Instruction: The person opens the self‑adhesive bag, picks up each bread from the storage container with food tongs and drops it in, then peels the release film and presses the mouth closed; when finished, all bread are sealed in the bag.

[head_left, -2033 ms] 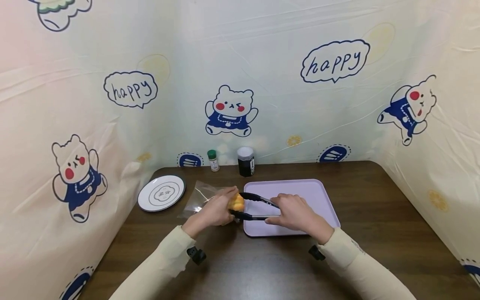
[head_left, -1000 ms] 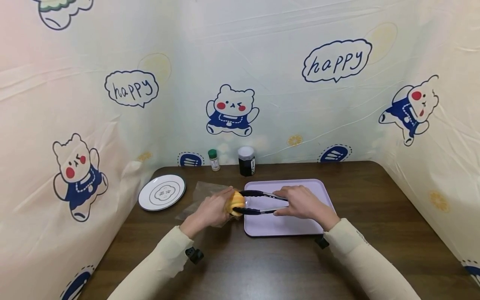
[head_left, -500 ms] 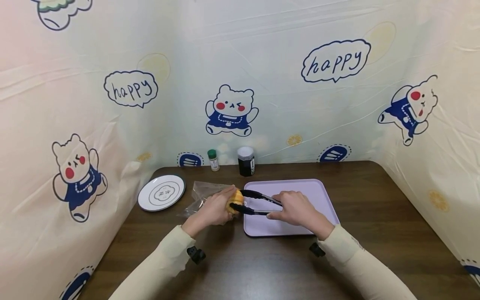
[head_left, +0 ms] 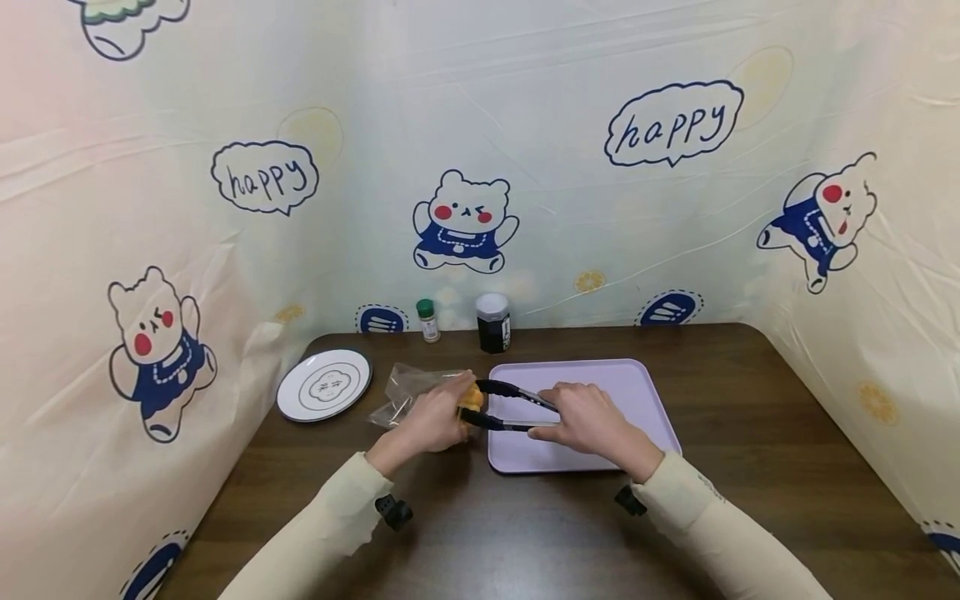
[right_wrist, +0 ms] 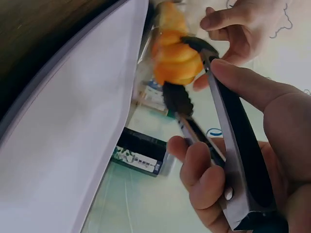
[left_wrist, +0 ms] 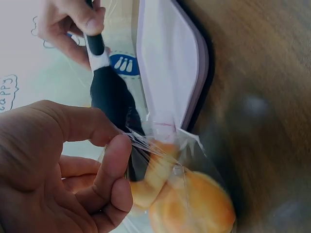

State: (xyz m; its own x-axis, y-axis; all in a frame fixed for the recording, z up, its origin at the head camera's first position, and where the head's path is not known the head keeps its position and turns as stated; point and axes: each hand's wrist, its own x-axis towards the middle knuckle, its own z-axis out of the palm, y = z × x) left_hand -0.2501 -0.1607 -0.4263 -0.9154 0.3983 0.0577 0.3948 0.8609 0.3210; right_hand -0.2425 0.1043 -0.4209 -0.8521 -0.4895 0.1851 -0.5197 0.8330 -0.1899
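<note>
My left hand (head_left: 433, 415) pinches the mouth of a clear plastic bag (head_left: 405, 383) between thumb and forefinger. Inside the bag, golden bread rolls (left_wrist: 194, 204) show in the left wrist view. With fingers and thumb around both arms, my right hand (head_left: 588, 421) grips metal tongs (right_wrist: 243, 141) with black tips. Those tips reach left to the bag's mouth, one on each side of a ridged bread roll (right_wrist: 177, 58). In the head view, my left hand partly hides the roll and the bag.
A lilac tray (head_left: 585, 457) lies beneath the tongs and right hand. The white plate (head_left: 324, 386) is at the left. A green-capped shaker (head_left: 427, 321) and a dark jar (head_left: 492, 323) stand at the table's back edge, before a patterned curtain (head_left: 555, 208).
One second ago the tongs and right hand were farther right, with more of the roll showing. They have since moved left toward the bag. The left hand has barely shifted.
</note>
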